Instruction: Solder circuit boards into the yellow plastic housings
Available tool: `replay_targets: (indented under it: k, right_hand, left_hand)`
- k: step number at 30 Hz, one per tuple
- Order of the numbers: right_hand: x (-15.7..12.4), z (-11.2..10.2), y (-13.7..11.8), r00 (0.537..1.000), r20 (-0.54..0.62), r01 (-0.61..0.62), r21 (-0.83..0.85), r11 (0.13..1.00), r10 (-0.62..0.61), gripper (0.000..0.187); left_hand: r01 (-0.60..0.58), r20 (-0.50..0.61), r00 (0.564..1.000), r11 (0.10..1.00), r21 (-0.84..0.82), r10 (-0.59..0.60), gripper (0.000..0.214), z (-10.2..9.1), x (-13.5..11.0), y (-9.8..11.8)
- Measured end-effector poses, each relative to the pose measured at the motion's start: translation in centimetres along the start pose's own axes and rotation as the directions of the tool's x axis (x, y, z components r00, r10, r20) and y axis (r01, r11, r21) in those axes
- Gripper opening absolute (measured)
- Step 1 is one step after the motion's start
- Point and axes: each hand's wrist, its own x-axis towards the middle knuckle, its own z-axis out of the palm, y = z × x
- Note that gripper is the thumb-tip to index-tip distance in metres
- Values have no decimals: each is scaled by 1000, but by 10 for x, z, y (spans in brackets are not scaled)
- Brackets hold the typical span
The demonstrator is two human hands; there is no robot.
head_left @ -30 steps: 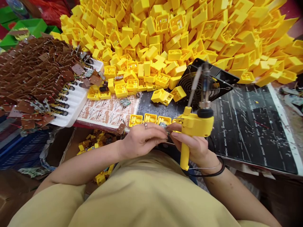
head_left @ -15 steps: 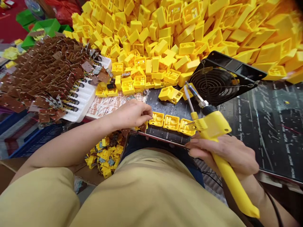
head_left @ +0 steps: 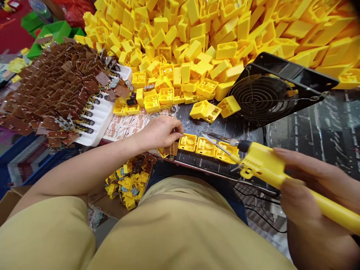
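We're seeing two bare hands, one left hand [head_left: 164, 132] and one right hand [head_left: 306, 210], and just one yellow plastic soldering gun [head_left: 264, 163]; three open square yellow plastic casings [head_left: 206, 147] are sitting whole in one row, one square black fan [head_left: 261, 99] is standing, one white foam tray [head_left: 102, 122] is showing, while flat brown circuit boards [head_left: 53, 82] and heaped yellow plastic shells [head_left: 161, 24] are defying any count

I see 1 cam, head-worn, facing fwd & down: shirt [head_left: 182, 225] v. close at btm, L hand [head_left: 165, 132] nr ctr, R hand [head_left: 311, 219] far right, bench [head_left: 306, 125] beyond, yellow pile [head_left: 171, 35] up top.
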Motion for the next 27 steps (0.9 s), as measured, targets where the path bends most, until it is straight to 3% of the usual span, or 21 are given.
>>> replay_targets:
  k: [7,13,22,24,27]
  right_hand:
    - [22,29,-22,995,-18,99,-10,995,-100,25]
    - [31,32,-24,969,30,247,-26,969,-246,21]
    - [46,28,-28,924,132,366,-26,930,-360,15]
    - [51,23,-29,923,148,363,-28,931,-356,15]
    - [52,16,-30,958,142,256,-29,966,-249,12]
  left_hand:
    - [-27,-1,1000,998,60,28,10,8,2,-5]
    - [-131,-2,991,986,105,132,12,8,2,-6]
    - [-169,17,986,978,122,168,15,10,2,-8]
    - [-182,17,983,974,132,181,16,10,2,-8]
    - [-191,38,982,970,148,188,17,8,2,-7]
